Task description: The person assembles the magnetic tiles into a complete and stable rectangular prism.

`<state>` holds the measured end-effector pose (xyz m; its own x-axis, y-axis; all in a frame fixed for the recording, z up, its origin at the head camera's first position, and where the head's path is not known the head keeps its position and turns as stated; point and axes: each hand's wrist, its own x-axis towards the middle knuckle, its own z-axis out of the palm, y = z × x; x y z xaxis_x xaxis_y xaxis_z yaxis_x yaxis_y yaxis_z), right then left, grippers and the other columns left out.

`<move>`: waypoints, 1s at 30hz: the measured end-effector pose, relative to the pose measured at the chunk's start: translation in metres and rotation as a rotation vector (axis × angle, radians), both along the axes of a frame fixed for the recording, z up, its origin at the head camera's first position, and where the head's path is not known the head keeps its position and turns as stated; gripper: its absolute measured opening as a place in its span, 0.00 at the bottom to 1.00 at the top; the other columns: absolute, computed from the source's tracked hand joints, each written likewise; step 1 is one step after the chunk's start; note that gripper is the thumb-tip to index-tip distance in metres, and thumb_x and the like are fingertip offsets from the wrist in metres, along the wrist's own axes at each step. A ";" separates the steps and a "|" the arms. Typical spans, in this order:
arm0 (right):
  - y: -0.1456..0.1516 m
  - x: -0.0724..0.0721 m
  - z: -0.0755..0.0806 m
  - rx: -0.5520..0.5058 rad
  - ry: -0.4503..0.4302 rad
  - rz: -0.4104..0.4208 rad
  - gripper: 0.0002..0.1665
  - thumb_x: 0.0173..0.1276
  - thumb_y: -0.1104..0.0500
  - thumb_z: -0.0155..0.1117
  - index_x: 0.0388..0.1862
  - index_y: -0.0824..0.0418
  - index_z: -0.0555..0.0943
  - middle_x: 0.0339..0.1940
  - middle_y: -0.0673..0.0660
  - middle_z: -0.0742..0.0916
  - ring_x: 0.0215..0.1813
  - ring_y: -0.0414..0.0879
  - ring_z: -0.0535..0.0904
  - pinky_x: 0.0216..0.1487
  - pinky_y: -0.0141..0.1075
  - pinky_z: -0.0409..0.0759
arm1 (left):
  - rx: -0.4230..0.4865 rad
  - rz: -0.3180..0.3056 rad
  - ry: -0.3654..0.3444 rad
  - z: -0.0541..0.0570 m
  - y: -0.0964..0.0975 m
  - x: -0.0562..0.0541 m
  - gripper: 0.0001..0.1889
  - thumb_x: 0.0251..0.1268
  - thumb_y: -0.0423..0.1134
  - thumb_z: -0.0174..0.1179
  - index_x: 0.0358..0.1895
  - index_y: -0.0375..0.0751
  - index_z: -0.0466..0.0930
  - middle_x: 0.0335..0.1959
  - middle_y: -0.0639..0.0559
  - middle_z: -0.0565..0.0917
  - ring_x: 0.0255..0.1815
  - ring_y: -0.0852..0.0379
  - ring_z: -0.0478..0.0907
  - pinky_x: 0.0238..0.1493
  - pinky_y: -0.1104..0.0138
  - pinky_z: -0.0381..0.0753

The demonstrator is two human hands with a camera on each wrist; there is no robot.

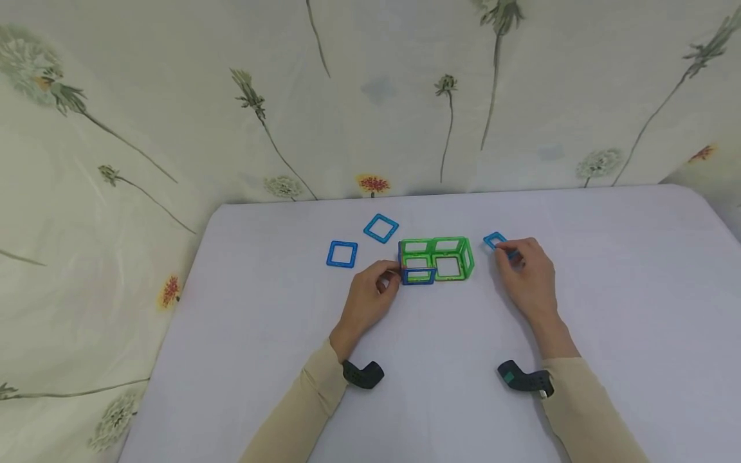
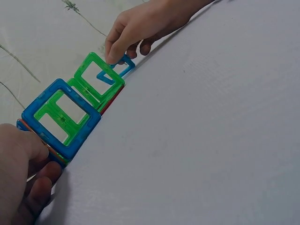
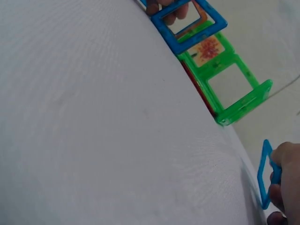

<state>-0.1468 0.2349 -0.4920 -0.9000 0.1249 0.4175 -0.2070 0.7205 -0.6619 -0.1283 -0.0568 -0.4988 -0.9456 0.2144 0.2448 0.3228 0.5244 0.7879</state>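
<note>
With the right hand (image 1: 528, 276), pinching a light-blue square frame (image 3: 260, 180) by one side, with thumb and bent fingers closed down to the width of the bar; held with the free side beyond the fingertips, towards the left hand (image 1: 373, 289). Cannot tell whether touching the white cloth (image 1: 440, 360) beneath. Likely to handle as light and stiff, judging by thin, plastic-looking bars round an open middle; probably smooth, a little slippery, hardly fragile. Best taken by one outer bar, with thumb on one face and fingertips on the other, leaving the opposite edge bare.

With the left hand, gripping with bent fingers, seemingly in a narrow pinch, the blue end tile (image 1: 399, 250) of a green-and-blue build (image 1: 432, 260), set just right of the fingertips and well left of the right hand. Probably light too, but weaker as a whole: apparently joined only along edges, so apt to hinge or part under a sideways push. Best steadied low and gently.

Note also one loose blue square (image 1: 342, 243) ahead and left of the left hand, and another blue square (image 1: 388, 220) farther ahead, both flat; probably easiest to lift by tipping up an edge
</note>
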 end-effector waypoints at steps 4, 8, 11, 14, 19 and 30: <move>0.001 0.000 0.000 -0.090 0.035 -0.045 0.10 0.67 0.57 0.59 0.42 0.62 0.81 0.38 0.55 0.82 0.33 0.32 0.71 0.35 0.22 0.66 | 0.001 -0.004 -0.005 0.001 0.000 0.000 0.12 0.67 0.38 0.55 0.52 0.47 0.78 0.43 0.55 0.84 0.40 0.65 0.76 0.36 0.76 0.76; 0.003 -0.001 0.001 -0.215 0.013 -0.112 0.13 0.68 0.53 0.58 0.44 0.60 0.81 0.38 0.48 0.82 0.32 0.31 0.74 0.34 0.19 0.69 | 0.004 -0.004 -0.005 0.002 0.000 0.000 0.12 0.67 0.38 0.55 0.52 0.47 0.78 0.43 0.55 0.84 0.39 0.65 0.76 0.36 0.75 0.76; 0.004 0.000 0.003 -0.291 -0.028 -0.158 0.15 0.70 0.51 0.56 0.46 0.59 0.80 0.37 0.43 0.80 0.30 0.31 0.76 0.31 0.18 0.71 | 0.003 -0.001 -0.007 0.002 0.000 0.000 0.12 0.67 0.38 0.55 0.52 0.47 0.78 0.43 0.55 0.84 0.39 0.65 0.76 0.35 0.75 0.76; 0.005 0.001 0.006 -0.332 -0.054 -0.174 0.16 0.71 0.50 0.54 0.48 0.58 0.80 0.36 0.43 0.80 0.28 0.32 0.77 0.30 0.18 0.71 | 0.003 -0.001 -0.013 0.003 0.000 0.000 0.12 0.67 0.38 0.54 0.52 0.47 0.78 0.43 0.56 0.84 0.39 0.65 0.76 0.35 0.75 0.76; 0.005 0.000 0.008 -0.358 -0.050 -0.164 0.16 0.72 0.51 0.53 0.49 0.59 0.79 0.37 0.51 0.82 0.27 0.33 0.77 0.29 0.18 0.72 | -0.002 -0.001 -0.020 0.004 0.000 0.001 0.12 0.67 0.38 0.54 0.52 0.48 0.78 0.43 0.56 0.84 0.39 0.65 0.76 0.36 0.75 0.76; 0.002 0.004 0.017 -0.433 -0.003 -0.117 0.16 0.72 0.54 0.53 0.49 0.65 0.78 0.33 0.48 0.82 0.28 0.39 0.79 0.31 0.20 0.75 | 0.002 0.003 -0.008 0.003 0.001 0.001 0.12 0.67 0.37 0.55 0.52 0.47 0.78 0.43 0.55 0.84 0.38 0.65 0.76 0.35 0.75 0.76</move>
